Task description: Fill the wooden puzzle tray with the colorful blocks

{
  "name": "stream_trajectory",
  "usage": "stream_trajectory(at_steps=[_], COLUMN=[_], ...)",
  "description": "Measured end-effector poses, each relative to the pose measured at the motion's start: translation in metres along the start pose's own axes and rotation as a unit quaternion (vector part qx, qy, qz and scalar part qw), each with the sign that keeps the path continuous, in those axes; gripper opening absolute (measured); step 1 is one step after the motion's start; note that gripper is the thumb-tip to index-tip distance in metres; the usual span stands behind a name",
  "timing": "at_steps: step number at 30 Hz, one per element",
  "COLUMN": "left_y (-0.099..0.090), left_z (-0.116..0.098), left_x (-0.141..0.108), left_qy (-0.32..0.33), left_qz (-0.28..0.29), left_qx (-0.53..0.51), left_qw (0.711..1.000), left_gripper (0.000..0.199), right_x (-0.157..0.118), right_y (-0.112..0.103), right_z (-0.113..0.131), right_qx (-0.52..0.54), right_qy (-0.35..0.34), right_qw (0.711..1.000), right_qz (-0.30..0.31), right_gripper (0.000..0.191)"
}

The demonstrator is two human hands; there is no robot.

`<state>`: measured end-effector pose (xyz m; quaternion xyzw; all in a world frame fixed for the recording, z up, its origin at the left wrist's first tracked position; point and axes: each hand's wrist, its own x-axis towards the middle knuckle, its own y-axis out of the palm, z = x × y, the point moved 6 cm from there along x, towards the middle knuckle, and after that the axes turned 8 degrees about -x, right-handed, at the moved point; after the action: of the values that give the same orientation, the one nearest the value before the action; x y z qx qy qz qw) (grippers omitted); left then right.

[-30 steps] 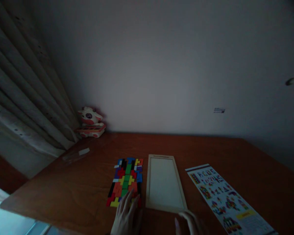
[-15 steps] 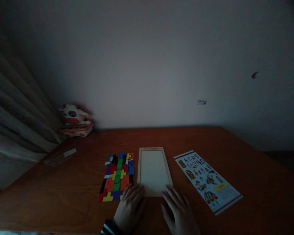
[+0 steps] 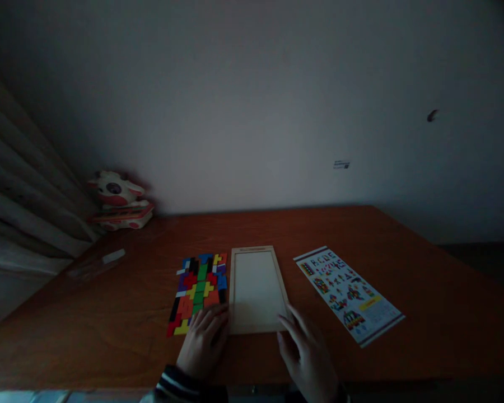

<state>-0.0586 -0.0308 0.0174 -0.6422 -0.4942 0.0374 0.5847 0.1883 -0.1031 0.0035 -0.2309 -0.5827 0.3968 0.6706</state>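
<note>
Pale-floored wooden tray point(image 3: 258, 288), blocks point(image 3: 199, 286) beside it, right hand point(image 3: 308, 352) apparently touching

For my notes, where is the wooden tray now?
In the head view, the tray lies centrally, between the coloured pieces (left) and the printed sheet (right).

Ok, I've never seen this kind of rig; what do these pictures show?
There is no machine here: just a person's own bare hands, seen from a camera worn on the head, looking forward and down. On the wooden table, left to right, lie flat coloured pieces set close together, a shallow wooden tray and a printed sheet. A cow toy sits at the back left. The left hand is over the near right corner of the pieces, beside the tray; the right hand is at the tray's near right corner. Neither seems to grip anything.
</note>
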Motion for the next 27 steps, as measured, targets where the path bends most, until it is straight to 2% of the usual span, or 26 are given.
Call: stream_trajectory(at_steps=[5,9,12,14,17,19,23,27], left_y=[-0.009,-0.007,-0.015,-0.027,-0.048,-0.052,-0.043,-0.037], left_z=[0.024,0.02,0.023,0.035,0.057,0.066,0.066,0.064], left_x=[-0.004,-0.003,-0.005,-0.011,-0.022,-0.028,-0.032,-0.034], left_qy=[-0.061,-0.082,-0.084,-0.095,-0.138,-0.155,-0.135,-0.138], left_qz=[-0.05,-0.038,-0.02,-0.032,-0.058,-0.043,0.023,0.037], left_qx=[0.047,0.044,0.059,0.088,0.133,0.14,0.123,0.119], left_qw=[0.996,0.995,0.994,0.991,0.98,0.977,0.983,0.983], left_gripper=[0.024,0.025,0.03,0.036,0.052,0.061,0.063,0.068], right_x=[0.003,0.013,0.018,0.019,0.016,0.013,0.01,0.009], right_y=[-0.002,0.0,0.003,0.005,0.01,0.013,0.018,0.022], right_z=[-0.008,-0.006,-0.004,-0.002,0.003,0.004,-0.001,-0.009], right_qx=[0.044,0.074,0.073,0.062,0.028,0.008,-0.007,-0.011], right_qy=[0.045,0.017,0.008,0.0,-0.05,-0.085,-0.116,-0.123], right_qw=[0.998,0.997,0.997,0.998,0.998,0.995,0.992,0.991], right_qz=[-0.013,-0.003,-0.002,0.003,0.035,0.048,0.042,0.043], right_gripper=[0.035,0.029,0.037,0.048,0.06,0.061,0.05,0.049])
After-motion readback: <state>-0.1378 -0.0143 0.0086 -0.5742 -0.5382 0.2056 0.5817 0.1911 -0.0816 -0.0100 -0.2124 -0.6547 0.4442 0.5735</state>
